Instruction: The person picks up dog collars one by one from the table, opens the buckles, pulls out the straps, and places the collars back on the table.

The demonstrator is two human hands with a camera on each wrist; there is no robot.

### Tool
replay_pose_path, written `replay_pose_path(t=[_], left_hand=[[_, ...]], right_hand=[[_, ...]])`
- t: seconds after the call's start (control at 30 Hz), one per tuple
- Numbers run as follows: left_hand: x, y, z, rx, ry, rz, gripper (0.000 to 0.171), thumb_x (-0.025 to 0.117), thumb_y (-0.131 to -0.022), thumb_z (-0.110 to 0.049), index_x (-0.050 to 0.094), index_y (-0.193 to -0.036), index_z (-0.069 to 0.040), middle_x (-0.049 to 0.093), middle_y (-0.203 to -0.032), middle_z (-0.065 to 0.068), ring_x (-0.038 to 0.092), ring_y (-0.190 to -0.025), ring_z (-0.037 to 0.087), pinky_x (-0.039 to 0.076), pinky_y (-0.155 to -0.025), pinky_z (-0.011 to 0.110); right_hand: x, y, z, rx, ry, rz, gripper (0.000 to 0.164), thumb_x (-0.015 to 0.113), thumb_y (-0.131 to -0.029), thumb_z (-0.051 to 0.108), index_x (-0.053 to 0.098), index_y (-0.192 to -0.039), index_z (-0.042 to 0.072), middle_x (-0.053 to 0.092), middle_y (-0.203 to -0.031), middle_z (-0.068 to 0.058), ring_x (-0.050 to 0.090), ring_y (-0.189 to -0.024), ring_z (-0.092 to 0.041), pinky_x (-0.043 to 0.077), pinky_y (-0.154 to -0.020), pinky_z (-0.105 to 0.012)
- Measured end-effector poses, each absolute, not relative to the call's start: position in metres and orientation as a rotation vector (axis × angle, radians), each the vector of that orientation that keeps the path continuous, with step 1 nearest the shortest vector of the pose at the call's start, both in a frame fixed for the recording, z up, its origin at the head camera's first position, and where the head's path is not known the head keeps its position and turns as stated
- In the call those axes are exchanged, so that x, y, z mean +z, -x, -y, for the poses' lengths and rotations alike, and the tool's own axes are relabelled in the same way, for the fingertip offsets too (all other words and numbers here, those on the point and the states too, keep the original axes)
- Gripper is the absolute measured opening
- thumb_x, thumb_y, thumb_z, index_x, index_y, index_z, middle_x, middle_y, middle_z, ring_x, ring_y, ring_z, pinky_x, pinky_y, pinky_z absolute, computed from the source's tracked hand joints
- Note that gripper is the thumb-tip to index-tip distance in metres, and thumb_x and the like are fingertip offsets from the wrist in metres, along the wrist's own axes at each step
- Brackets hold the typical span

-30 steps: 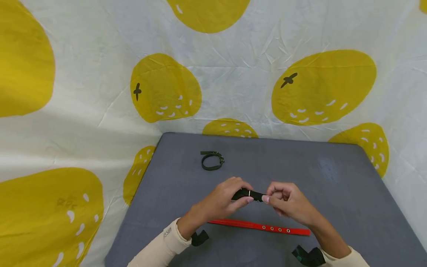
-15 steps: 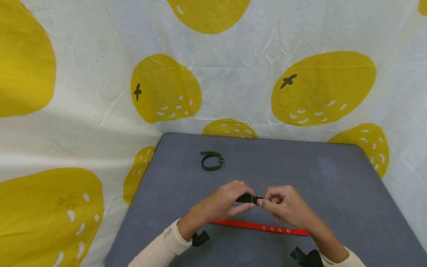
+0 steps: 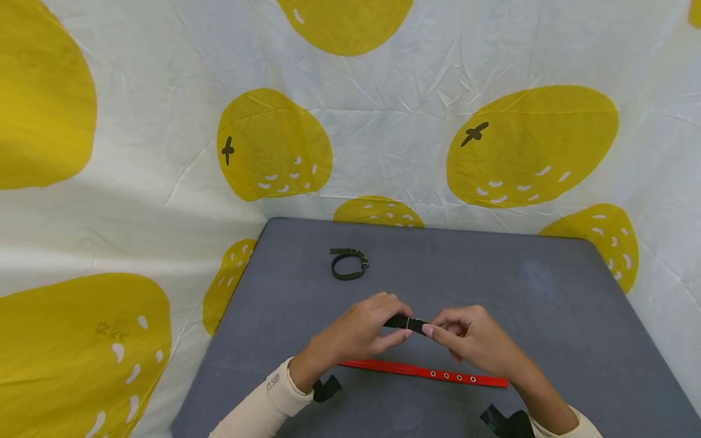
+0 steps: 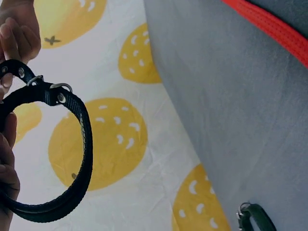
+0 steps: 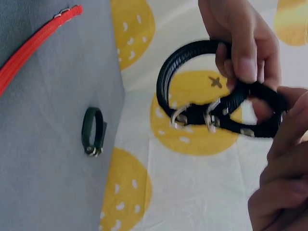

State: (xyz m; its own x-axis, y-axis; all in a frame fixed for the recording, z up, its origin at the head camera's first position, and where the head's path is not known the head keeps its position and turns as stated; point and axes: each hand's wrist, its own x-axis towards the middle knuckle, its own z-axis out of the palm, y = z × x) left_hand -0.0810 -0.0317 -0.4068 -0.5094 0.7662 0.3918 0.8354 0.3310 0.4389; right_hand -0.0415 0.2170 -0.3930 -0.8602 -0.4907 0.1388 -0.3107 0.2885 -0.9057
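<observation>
Both hands hold a black collar (image 3: 402, 321) above the table, in the middle of the head view. My left hand (image 3: 361, 328) grips its band from the left. My right hand (image 3: 476, 334) pinches the strap end on the other side. In the left wrist view the collar (image 4: 85, 154) forms a round loop, with a metal buckle, a D-ring and eyelets near the top. The right wrist view shows the strap of the collar (image 5: 166, 79) passing into the buckle and bending into a second, smaller loop by the right fingers. Whether the prong sits in an eyelet cannot be told.
A red collar (image 3: 421, 369) with eyelets lies stretched out on the grey table (image 3: 493, 274), below the hands. Farther back, a dark green collar (image 3: 345, 277) lies curled in a buckled loop. A fruit-print cloth (image 3: 383, 146) hangs behind the table.
My right hand has shifted slightly left, nearer the left hand. The black collar has turned a little between them and moved slightly. The red and green collars stay in place.
</observation>
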Motion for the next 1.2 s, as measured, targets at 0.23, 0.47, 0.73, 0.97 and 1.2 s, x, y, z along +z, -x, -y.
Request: replay_pose_path(t=[0.23, 0.47, 0.73, 0.97, 1.2], left_hand=[[-0.404, 0.08, 0.031, -0.874, 1.505, 2.475, 0.024, 0.07, -0.096, -0.026, 0.065, -0.116, -0.014, 0.063, -0.103, -0.004, 0.052, -0.087, 0.005, 0.042, -0.076, 0.011], [-0.406, 0.079, 0.032, -0.962, 1.5, 2.455, 0.022, 0.071, -0.095, -0.022, 0.065, -0.114, -0.013, 0.063, -0.103, -0.003, 0.054, -0.088, 0.006, 0.044, -0.078, 0.011], [-0.406, 0.081, 0.036, -1.096, 1.459, 2.386, 0.022, 0.073, -0.093, -0.015, 0.062, -0.111, -0.011, 0.064, -0.102, -0.001, 0.059, -0.092, 0.008, 0.049, -0.083, 0.014], [-0.405, 0.082, 0.04, -1.094, 1.41, 2.396, 0.022, 0.073, -0.093, -0.017, 0.062, -0.111, -0.012, 0.064, -0.104, -0.002, 0.058, -0.092, 0.007, 0.049, -0.083, 0.016], [-0.403, 0.082, 0.04, -1.069, 1.374, 2.473, 0.02, 0.068, -0.097, -0.019, 0.061, -0.115, -0.012, 0.063, -0.107, -0.001, 0.056, -0.094, 0.009, 0.049, -0.082, 0.019]], right_hand=[[-0.392, 0.037, -0.209, -1.517, 0.61, -2.58, 0.019, 0.071, -0.095, 0.025, 0.072, -0.076, 0.026, 0.049, -0.047, 0.013, 0.046, -0.041, -0.007, 0.04, -0.045, -0.027], [-0.397, 0.036, -0.208, -1.68, 0.749, -2.518, 0.031, 0.07, -0.094, 0.008, 0.064, -0.067, 0.021, 0.044, -0.046, 0.004, 0.043, -0.04, -0.004, 0.039, -0.04, -0.027], [-0.402, 0.039, -0.212, -1.898, 0.839, -2.314, 0.027, 0.058, -0.096, -0.007, 0.059, -0.075, 0.01, 0.041, -0.05, -0.005, 0.036, -0.039, -0.011, 0.031, -0.034, -0.023], [-0.408, 0.042, -0.211, -1.887, 0.968, -2.459, 0.017, 0.073, -0.087, -0.003, 0.069, -0.094, 0.012, 0.051, -0.059, -0.001, 0.039, -0.044, -0.007, 0.036, -0.041, -0.02], [-0.416, 0.044, -0.206, -1.842, 0.931, -2.711, 0.027, 0.067, -0.087, -0.013, 0.071, -0.096, 0.011, 0.055, -0.063, 0.006, 0.035, -0.045, -0.001, 0.032, -0.041, -0.018]])
